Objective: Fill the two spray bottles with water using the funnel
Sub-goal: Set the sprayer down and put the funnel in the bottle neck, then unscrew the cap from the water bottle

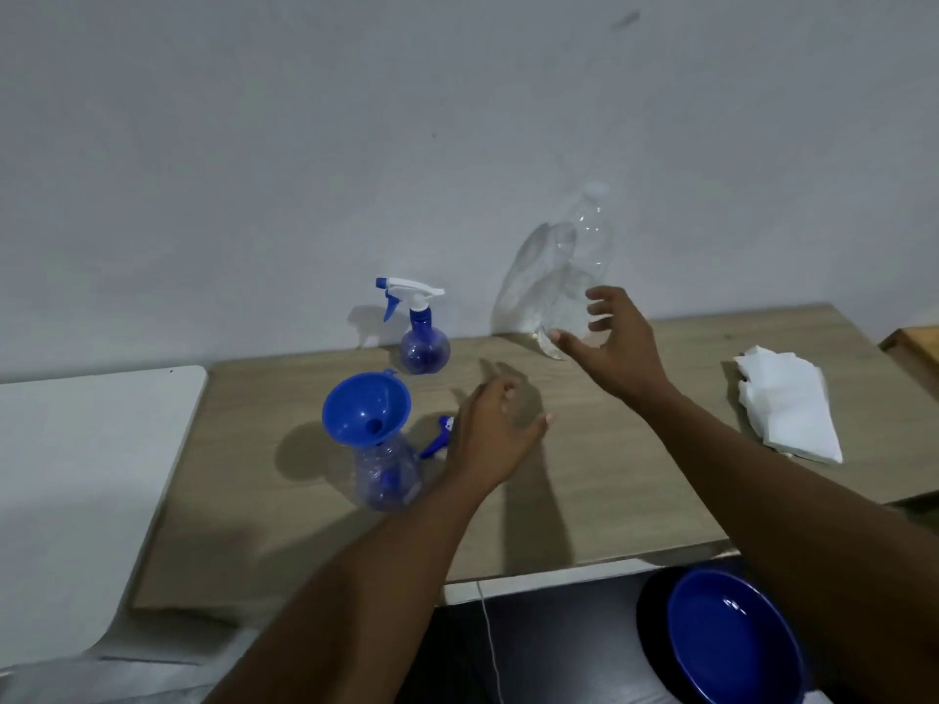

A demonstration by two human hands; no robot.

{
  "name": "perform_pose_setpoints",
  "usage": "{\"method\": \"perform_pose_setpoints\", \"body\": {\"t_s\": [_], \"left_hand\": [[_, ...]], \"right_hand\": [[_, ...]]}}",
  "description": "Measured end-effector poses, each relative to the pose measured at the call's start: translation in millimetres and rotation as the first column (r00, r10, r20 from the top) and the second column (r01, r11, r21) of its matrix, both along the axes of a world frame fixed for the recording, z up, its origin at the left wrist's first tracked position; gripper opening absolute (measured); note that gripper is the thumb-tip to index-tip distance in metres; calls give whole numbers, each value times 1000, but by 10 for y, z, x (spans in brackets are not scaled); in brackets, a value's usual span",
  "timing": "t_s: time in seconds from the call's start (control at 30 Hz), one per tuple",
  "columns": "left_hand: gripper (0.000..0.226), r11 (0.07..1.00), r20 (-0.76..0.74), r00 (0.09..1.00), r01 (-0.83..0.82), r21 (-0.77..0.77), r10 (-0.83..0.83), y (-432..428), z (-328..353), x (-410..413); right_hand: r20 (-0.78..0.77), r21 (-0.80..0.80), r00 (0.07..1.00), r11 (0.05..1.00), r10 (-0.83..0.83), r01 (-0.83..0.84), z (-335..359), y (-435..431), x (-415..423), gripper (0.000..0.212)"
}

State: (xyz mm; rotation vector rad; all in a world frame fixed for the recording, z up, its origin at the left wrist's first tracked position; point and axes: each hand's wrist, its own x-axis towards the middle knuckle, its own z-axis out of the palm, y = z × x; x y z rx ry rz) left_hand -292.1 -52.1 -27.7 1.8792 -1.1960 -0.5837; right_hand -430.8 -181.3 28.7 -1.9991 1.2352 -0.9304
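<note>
Just behind the spread, empty right hand (617, 343) a clear bottle (579, 276), left hand (495, 429) loosely open beside the funnel (366, 409)

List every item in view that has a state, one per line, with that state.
Near spray bottle: upright, head off, funnel in its neck.
Funnel: seated in the near bottle, tilted.
Loose spray head: lying on the table beside that bottle.
Far spray bottle: upright, spray head on.
Clear water bottle: upright, right hand not yet gripping.
Left hand: open, empty.
Right hand: open, reaching.
Napkins: stacked, dry-looking.
Blue bowl: empty.
</note>
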Motion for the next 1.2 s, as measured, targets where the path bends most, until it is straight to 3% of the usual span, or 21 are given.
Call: {"method": "perform_pose_setpoints", "body": {"t_s": [0.27, 0.4, 0.5, 0.63, 0.73, 0.9, 1.2], "left_hand": [[104, 997, -65, 998, 2, 83, 4, -1424, 328, -19], [101, 997, -134, 991, 21, 78, -10, -1897, 371, -96], [111, 996, -136, 991, 3, 91, 9, -2159, 206, -86], [98, 995, -169, 984, -40, 91, 55, -2054, 334, -162], [87, 996, -156, 986, -49, 68, 60, -1909, 344, -139], [98, 998, -176, 983, -50, 39, 56, -1469, 437, -113], [106, 995, -122, 989, 93, 47, -87, -511, 498, -42]], "right_hand": [[-25, -193, 999, 981, -20, 15, 667, -1119, 92, 77], [-217, -186, 973, 976, 74, -116, 813, -1503, 217, 71], [-330, -184, 937, 966, 114, -182, 802, -1657, 256, 65], [-312, -300, 946, 935, 90, -187, 811, -1568, 271, 45], [-349, -365, 933, 904, 87, -221, 834, -1384, 251, 41], [-297, -405, 953, 895, 63, -186, 953, -997, 163, 40], [-308, -410, 949, 891, 65, -194, 926, -141, 138, 41]]}}
